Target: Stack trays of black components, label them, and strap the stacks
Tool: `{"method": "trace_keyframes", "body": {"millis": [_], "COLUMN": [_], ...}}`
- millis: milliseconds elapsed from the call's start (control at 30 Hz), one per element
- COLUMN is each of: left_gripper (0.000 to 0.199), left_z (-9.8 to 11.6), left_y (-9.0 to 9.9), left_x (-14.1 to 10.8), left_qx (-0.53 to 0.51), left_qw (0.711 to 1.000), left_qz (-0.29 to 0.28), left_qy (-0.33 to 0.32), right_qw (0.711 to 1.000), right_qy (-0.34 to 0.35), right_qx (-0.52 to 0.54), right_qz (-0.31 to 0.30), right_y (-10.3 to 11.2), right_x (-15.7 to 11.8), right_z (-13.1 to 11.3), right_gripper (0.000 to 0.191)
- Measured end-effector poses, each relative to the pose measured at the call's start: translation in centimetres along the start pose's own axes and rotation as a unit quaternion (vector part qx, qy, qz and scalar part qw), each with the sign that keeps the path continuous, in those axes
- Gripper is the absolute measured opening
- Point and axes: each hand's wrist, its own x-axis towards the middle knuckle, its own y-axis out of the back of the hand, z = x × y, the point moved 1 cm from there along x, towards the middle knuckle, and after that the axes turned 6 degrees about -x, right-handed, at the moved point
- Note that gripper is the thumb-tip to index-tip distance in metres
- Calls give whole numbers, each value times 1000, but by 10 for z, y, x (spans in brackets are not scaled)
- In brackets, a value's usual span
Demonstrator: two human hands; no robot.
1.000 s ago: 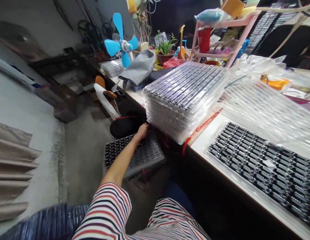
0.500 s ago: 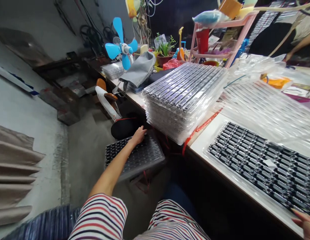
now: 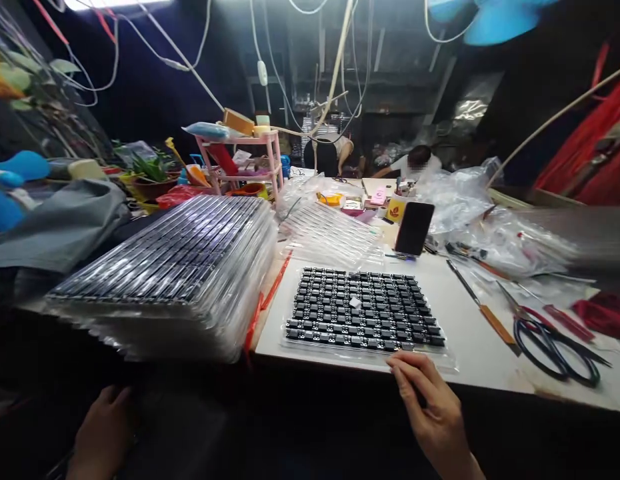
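A clear plastic tray (image 3: 275, 350) lies on the white table with rows of small black circuit boards (image 3: 365, 307) in it. A small white piece (image 3: 355, 303) rests on top of the boards. At the tray's front edge is my right hand (image 3: 433, 403), thumb and fingertips pinched together; whatever may be between them is too small to make out. My left hand (image 3: 103, 430) is low at the left, below the table edge, in deep shadow. Its fingers look curled, and what they may hold is hidden by the dark.
Left of the boards stands a tall stack of filled clear trays (image 3: 165, 253). Behind lies another clear tray (image 3: 335, 233), near a phone (image 3: 415, 228). Scissors (image 3: 555, 347) and an orange-handled tool (image 3: 495, 327) lie at right. Two people work farther back.
My view has swung right from the stool to the table. My left hand has drawn back from the tray of boards on the stool. My right hand remains by the tray's front edge.
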Motion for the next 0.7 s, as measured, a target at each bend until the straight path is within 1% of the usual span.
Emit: {"method": "trace_keyframes", "body": {"millis": [33, 67, 100, 133, 167, 200, 233, 267, 300, 367, 433, 467, 533, 600, 633, 667, 700], "left_gripper": [30, 22, 18, 15, 14, 13, 14, 15, 15, 17, 21, 24, 30, 34, 35, 36, 37], "left_z": [22, 50, 80, 113, 146, 177, 204, 227, 246, 272, 288, 295, 304, 310, 312, 313, 314], "left_y": [-1, -4, -9, -15, -22, -30, -37, -44, -51, -62, -70, -73, -80, -86, -89, -91, -94], "left_x": [-13, -27, -42, -57, -71, -82, -91, -97, -100, -101, -98, -96, -92, -91, -91, -92, -94], "left_qx": [-10, -46, -100, -156, -202, -241, -283, -325, -357, -402, -422, -428, -441, -455, -461, -466, -469], "left_qw": [1000, 999, 994, 981, 961, 938, 915, 893, 874, 841, 812, 802, 799, 809, 812, 813, 812], "left_qz": [5, -7, -48, -107, -183, -243, -281, -306, -325, -360, -402, -416, -409, -373, -358, -349, -346], "left_qy": [10, 4, -14, -32, -45, -59, -63, -63, -55, -31, -6, 1, 2, 0, 6, 15, 25], "right_qw": [999, 996, 989, 977, 962, 948, 940, 938, 940, 946, 956, 965, 984, 994, 993, 992, 991], "right_qy": [4, 11, 21, 34, 49, 63, 71, 70, 61, 32, 15, 8, -28, -85, -106, -115, -117], "right_qx": [25, 55, 89, 122, 152, 180, 202, 222, 237, 257, 247, 228, 162, 71, 26, -15, -49], "right_qz": [-23, -64, -117, -172, -220, -253, -264, -257, -238, -194, -155, -132, -63, 12, 35, 43, 37], "right_y": [-1, -4, -8, -13, -18, -22, -25, -27, -26, -20, -7, 1, 19, 35, 42, 47, 51], "right_x": [-2, -5, -7, -10, -12, -15, -17, -19, -20, -21, -19, -17, -10, -3, 0, 2, 2], "right_z": [-6, -14, -23, -32, -40, -47, -52, -55, -56, -50, -36, -27, -2, 27, 41, 54, 65], "right_gripper": [29, 31, 33, 36, 39, 42, 44, 44, 44, 42, 38, 35, 27, 19, 16, 14, 12]}}
